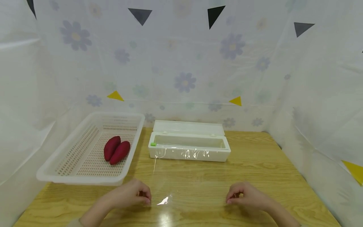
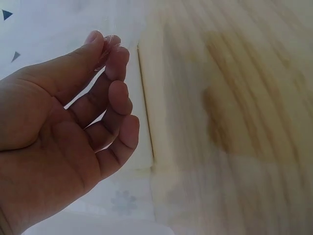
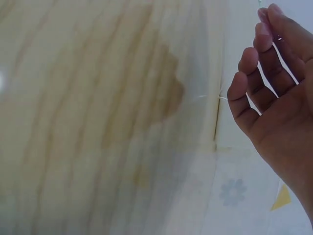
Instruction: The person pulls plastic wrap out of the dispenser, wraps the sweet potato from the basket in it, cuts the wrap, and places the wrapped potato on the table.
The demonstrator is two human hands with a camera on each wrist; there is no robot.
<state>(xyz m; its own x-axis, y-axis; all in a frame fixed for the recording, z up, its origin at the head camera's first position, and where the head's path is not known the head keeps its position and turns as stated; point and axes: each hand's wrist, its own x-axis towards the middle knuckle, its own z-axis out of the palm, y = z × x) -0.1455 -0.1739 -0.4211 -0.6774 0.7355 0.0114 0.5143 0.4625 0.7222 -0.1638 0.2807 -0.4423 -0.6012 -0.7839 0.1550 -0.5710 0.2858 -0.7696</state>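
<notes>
A sheet of clear cling film [image 1: 164,200] runs from the white cling film dispenser box [image 1: 190,155] toward me, low over the table. My left hand [image 1: 129,194] pinches one corner between thumb and index finger; in the left wrist view, film bunches at those fingertips [image 2: 117,61]. On the other side my right hand [image 1: 248,195] pinches the opposite corner, its remaining fingers [image 3: 247,61] loosely bent. The box lid [image 1: 188,126] is raised at the back, and a small green cutter slider [image 1: 153,144] sits at the left end of the front edge.
Left of the box stands a white perforated basket [image 1: 85,180], its near corner close to my left hand. Two dark red sweet potatoes [image 1: 120,153] lie inside it. Flower-patterned sheeting [image 1: 184,82] walls in the wooden table [image 1: 255,157] at back and sides.
</notes>
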